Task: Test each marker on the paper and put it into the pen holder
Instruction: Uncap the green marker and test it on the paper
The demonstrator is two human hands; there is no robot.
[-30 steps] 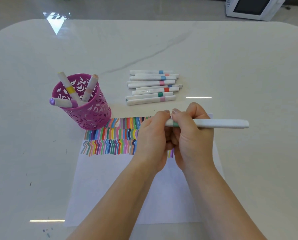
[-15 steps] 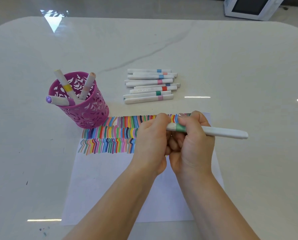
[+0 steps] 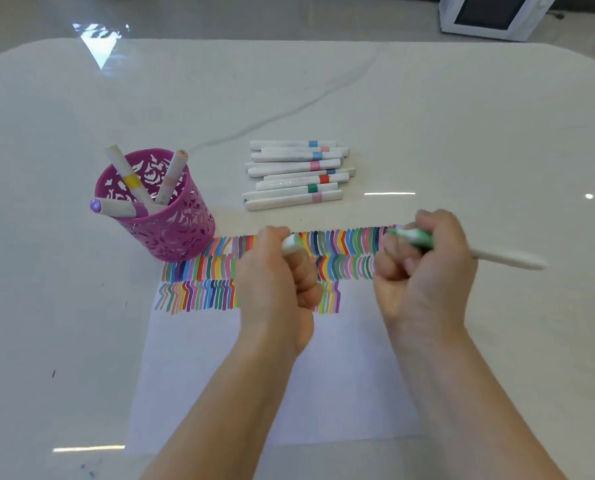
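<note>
My right hand (image 3: 427,268) grips a white marker (image 3: 496,258) with a green band, its uncapped green tip pointing left over the paper. My left hand (image 3: 282,282) holds the marker's white cap (image 3: 291,244) in a fist, apart from the marker. Under both hands lies the white paper (image 3: 254,375), with rows of coloured strokes across its top. Left of the paper stands the magenta pen holder (image 3: 171,216), holding three markers. A pile of several white markers (image 3: 296,174) lies beyond the paper.
The white marble table (image 3: 427,116) extends all round. A white appliance (image 3: 490,15) stands on the floor beyond the table's far right edge.
The hands have pulled apart. The cap has come off in my left hand, and my right hand has moved right with the uncapped marker.
</note>
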